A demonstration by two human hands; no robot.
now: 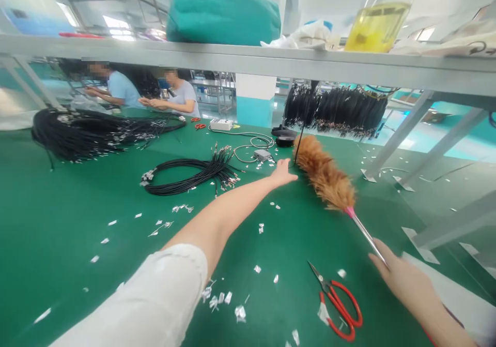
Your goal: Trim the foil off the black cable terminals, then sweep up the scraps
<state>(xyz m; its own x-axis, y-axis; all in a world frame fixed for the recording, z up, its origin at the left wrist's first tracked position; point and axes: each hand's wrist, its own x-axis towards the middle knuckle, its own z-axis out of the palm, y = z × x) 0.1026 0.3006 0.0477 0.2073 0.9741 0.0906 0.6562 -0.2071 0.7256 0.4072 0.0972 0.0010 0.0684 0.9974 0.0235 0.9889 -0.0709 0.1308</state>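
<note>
My right hand [403,274] grips the metal handle of a brown feather duster [325,174], whose fluffy head slants away to the far left over the green table. My left hand [284,172] stretches forward over the table with thumb and fingers apart, holding nothing that I can see. Just beyond it lie a small grey box [262,154] on a cord and a black object [285,137]. A thin black cable [300,140] hangs between this hand and the duster. Red-handled scissors [337,300] lie on the table near my right hand.
A coiled bundle of black cables [174,179] and a larger one [85,135] lie at left. White scraps [240,313] dot the green table [127,285]. Overhead runs a shelf [217,60]; more cables [337,109] hang beneath it. Metal legs [403,135] stand at right. Two people sit beyond.
</note>
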